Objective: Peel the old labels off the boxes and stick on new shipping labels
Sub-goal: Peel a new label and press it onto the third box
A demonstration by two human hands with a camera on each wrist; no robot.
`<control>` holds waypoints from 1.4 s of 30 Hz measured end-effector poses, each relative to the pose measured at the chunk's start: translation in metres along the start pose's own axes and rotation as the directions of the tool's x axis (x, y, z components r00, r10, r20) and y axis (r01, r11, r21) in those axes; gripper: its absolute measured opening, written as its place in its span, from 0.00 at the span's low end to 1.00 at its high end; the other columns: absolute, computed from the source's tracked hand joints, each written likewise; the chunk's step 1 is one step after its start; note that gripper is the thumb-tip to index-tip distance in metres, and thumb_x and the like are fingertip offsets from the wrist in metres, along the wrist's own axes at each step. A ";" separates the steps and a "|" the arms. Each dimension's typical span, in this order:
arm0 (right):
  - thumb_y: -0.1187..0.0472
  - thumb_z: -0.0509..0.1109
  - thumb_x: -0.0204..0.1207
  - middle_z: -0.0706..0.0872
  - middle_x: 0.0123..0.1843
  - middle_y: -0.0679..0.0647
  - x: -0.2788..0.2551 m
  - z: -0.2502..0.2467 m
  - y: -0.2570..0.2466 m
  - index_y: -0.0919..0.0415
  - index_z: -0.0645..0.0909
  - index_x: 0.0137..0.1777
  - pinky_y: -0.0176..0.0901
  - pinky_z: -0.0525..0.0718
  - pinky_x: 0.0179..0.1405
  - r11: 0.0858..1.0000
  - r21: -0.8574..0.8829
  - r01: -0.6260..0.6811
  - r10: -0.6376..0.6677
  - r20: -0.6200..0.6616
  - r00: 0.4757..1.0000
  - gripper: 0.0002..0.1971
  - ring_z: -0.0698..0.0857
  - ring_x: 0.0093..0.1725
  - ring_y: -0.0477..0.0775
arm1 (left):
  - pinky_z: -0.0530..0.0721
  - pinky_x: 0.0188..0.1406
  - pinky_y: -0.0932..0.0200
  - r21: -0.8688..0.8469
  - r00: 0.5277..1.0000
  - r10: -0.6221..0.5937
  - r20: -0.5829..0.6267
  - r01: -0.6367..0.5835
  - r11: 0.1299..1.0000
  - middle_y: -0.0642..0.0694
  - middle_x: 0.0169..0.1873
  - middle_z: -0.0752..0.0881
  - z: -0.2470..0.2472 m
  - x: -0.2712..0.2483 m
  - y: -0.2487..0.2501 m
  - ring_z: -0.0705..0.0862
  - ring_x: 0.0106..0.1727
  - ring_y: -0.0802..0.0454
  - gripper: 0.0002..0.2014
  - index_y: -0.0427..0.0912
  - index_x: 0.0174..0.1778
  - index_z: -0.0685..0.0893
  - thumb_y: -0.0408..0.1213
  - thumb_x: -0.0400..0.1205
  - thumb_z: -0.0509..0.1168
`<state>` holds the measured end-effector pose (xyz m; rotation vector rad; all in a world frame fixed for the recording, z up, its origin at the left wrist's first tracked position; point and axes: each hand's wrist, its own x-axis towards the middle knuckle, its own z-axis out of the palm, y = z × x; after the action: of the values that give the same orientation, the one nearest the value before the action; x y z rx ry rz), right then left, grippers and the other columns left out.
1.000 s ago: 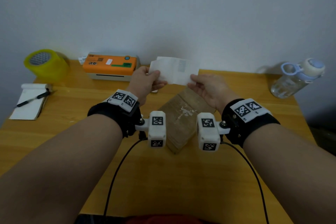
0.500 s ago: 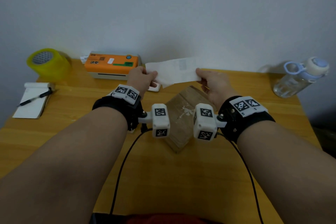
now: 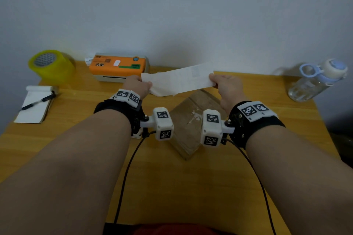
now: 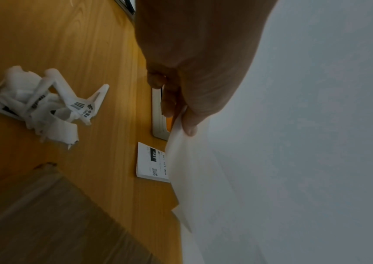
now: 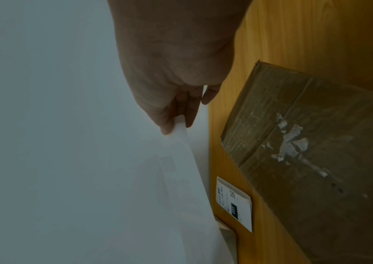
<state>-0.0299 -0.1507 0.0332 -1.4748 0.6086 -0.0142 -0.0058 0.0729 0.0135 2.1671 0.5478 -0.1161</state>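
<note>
A white shipping label (image 3: 179, 80) is stretched between my hands above the table. My left hand (image 3: 138, 85) pinches its left end (image 4: 181, 135) and my right hand (image 3: 223, 84) pinches its right end (image 5: 178, 128). Below them lies a flat brown cardboard box (image 3: 191, 120) with torn white label remnants (image 5: 293, 141) on its top. A stack of printed labels (image 4: 152, 162) lies on the table beyond the box, also seen as a printed label (image 5: 234, 203) in the right wrist view. Crumpled peeled label scraps (image 4: 43, 105) lie to the left.
An orange label printer (image 3: 118, 66) stands at the back against the wall. A yellow tape roll (image 3: 50, 65) and a notepad with a pen (image 3: 36, 104) are at the left. A clear water bottle (image 3: 317, 80) lies at the right of the wooden table (image 3: 191, 187).
My hands have moved apart and the label has been pulled out wide and flat between them; my right hand went from under the sheet to pinching its right end.
</note>
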 end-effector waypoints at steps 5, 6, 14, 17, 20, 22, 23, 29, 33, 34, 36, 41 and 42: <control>0.64 0.71 0.78 0.82 0.37 0.50 -0.002 0.007 0.005 0.58 0.80 0.36 0.25 0.74 0.27 0.999 0.004 0.046 -0.046 -0.013 0.999 0.09 0.80 0.37 0.44 | 0.79 0.47 0.53 0.145 0.999 0.029 -0.040 -0.022 0.989 0.35 0.53 0.86 -0.003 -0.001 -0.007 0.83 0.54 0.37 0.11 0.32 0.55 0.85 0.33 0.81 0.64; 0.63 0.70 0.78 0.83 0.38 0.50 -0.003 0.008 0.007 0.58 0.80 0.36 0.27 0.75 0.29 0.999 0.001 0.051 -0.051 -0.012 0.999 0.09 0.80 0.38 0.44 | 0.77 0.44 0.54 0.176 0.999 0.027 -0.045 -0.019 0.984 0.35 0.53 0.86 -0.004 -0.001 -0.009 0.83 0.52 0.37 0.11 0.31 0.55 0.85 0.33 0.82 0.63; 0.64 0.70 0.78 0.83 0.38 0.50 -0.003 0.012 0.012 0.58 0.80 0.36 0.32 0.79 0.33 0.997 -0.006 0.074 -0.074 0.006 0.997 0.08 0.81 0.38 0.44 | 0.71 0.40 0.55 0.261 0.999 0.034 -0.030 -0.025 0.965 0.34 0.46 0.83 -0.012 0.002 -0.027 0.78 0.45 0.39 0.09 0.30 0.49 0.82 0.33 0.82 0.62; 0.63 0.71 0.78 0.87 0.42 0.56 -0.002 0.017 0.014 0.59 0.82 0.37 0.50 0.88 0.49 0.998 0.020 0.055 -0.056 0.018 0.998 0.07 0.86 0.48 0.58 | 0.72 0.42 0.53 0.254 0.999 -0.016 -0.033 0.024 0.967 0.33 0.50 0.83 -0.013 0.002 -0.034 0.81 0.51 0.35 0.11 0.28 0.53 0.82 0.33 0.83 0.62; 0.63 0.69 0.79 0.86 0.40 0.51 -0.003 0.022 0.010 0.58 0.82 0.38 0.36 0.83 0.39 0.997 0.030 0.074 -0.075 0.031 0.997 0.08 0.85 0.42 0.48 | 0.72 0.41 0.54 0.256 0.999 -0.010 -0.046 0.022 0.966 0.36 0.42 0.80 -0.015 0.004 -0.034 0.78 0.44 0.37 0.08 0.31 0.44 0.81 0.34 0.82 0.62; 0.64 0.69 0.79 0.84 0.38 0.49 -0.005 0.025 0.007 0.58 0.82 0.38 0.30 0.80 0.34 0.995 0.038 0.097 -0.098 0.035 0.995 0.08 0.82 0.38 0.44 | 0.71 0.41 0.55 0.249 0.998 -0.002 -0.067 0.019 0.968 0.38 0.39 0.79 -0.020 0.005 -0.033 0.76 0.40 0.40 0.07 0.34 0.41 0.80 0.33 0.82 0.62; 0.64 0.69 0.79 0.85 0.38 0.50 -0.004 0.027 0.008 0.59 0.82 0.38 0.33 0.82 0.37 0.994 0.037 0.104 -0.106 0.037 0.994 0.07 0.83 0.39 0.46 | 0.71 0.41 0.56 0.227 0.997 -0.011 -0.078 0.028 0.973 0.39 0.39 0.79 -0.023 0.007 -0.034 0.76 0.40 0.41 0.06 0.35 0.41 0.81 0.33 0.82 0.62; 0.63 0.69 0.78 0.80 0.32 0.53 -0.002 0.030 0.012 0.59 0.79 0.31 0.45 0.79 0.37 0.992 0.041 0.121 -0.118 -0.076 0.990 0.13 0.77 0.36 0.52 | 0.79 0.51 0.47 0.166 0.983 -0.096 -0.155 0.122 0.979 0.30 0.51 0.84 -0.047 0.012 -0.055 0.82 0.57 0.33 0.11 0.29 0.53 0.82 0.32 0.84 0.58; 0.60 0.70 0.77 0.76 0.29 0.52 0.014 0.009 0.000 0.58 0.77 0.29 0.45 0.77 0.35 0.977 -0.057 0.204 -0.209 -0.102 0.973 0.14 0.74 0.33 0.51 | 0.78 0.53 0.44 0.181 0.957 -0.019 -0.291 0.075 0.981 0.30 0.57 0.84 -0.061 0.007 -0.070 0.81 0.58 0.31 0.13 0.30 0.59 0.80 0.34 0.84 0.58; 0.59 0.70 0.77 0.79 0.30 0.52 0.014 0.010 -0.001 0.59 0.80 0.32 0.44 0.80 0.38 0.964 -0.124 0.233 -0.240 -0.042 0.970 0.12 0.76 0.34 0.50 | 0.77 0.50 0.46 0.225 0.959 0.074 -0.274 -0.011 0.974 0.32 0.52 0.84 -0.057 0.006 -0.066 0.82 0.56 0.33 0.11 0.32 0.56 0.80 0.36 0.84 0.59; 0.58 0.70 0.78 0.82 0.32 0.50 0.013 0.017 0.000 0.61 0.84 0.38 0.43 0.82 0.40 0.923 -0.233 0.306 -0.299 0.065 0.952 0.09 0.79 0.35 0.48 | 0.75 0.43 0.49 0.336 0.948 0.247 -0.201 -0.170 0.926 0.37 0.42 0.82 -0.046 0.003 -0.054 0.82 0.49 0.36 0.07 0.37 0.45 0.77 0.37 0.84 0.60; 0.58 0.69 0.79 0.84 0.38 0.51 0.008 0.020 0.012 0.58 0.83 0.42 0.45 0.84 0.45 0.900 -0.255 0.353 -0.329 0.133 0.935 0.06 0.82 0.40 0.49 | 0.76 0.45 0.48 0.599 0.855 0.518 -0.013 -0.408 0.689 0.40 0.43 0.81 -0.032 -0.001 -0.055 0.78 0.47 0.41 0.03 0.39 0.45 0.79 0.34 0.81 0.62; 0.58 0.69 0.79 0.85 0.38 0.52 0.007 0.019 0.014 0.57 0.83 0.41 0.46 0.84 0.46 0.902 -0.251 0.352 -0.324 0.145 0.935 0.06 0.82 0.40 0.49 | 0.74 0.46 0.50 0.649 0.849 0.527 0.045 -0.426 0.630 0.40 0.46 0.80 -0.030 -0.001 -0.062 0.77 0.49 0.42 0.03 0.39 0.47 0.78 0.33 0.80 0.62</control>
<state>-0.0215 -0.1346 0.0166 -1.8259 0.2711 -0.1311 -0.0361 0.1286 -0.0141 2.9472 -0.0471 0.1899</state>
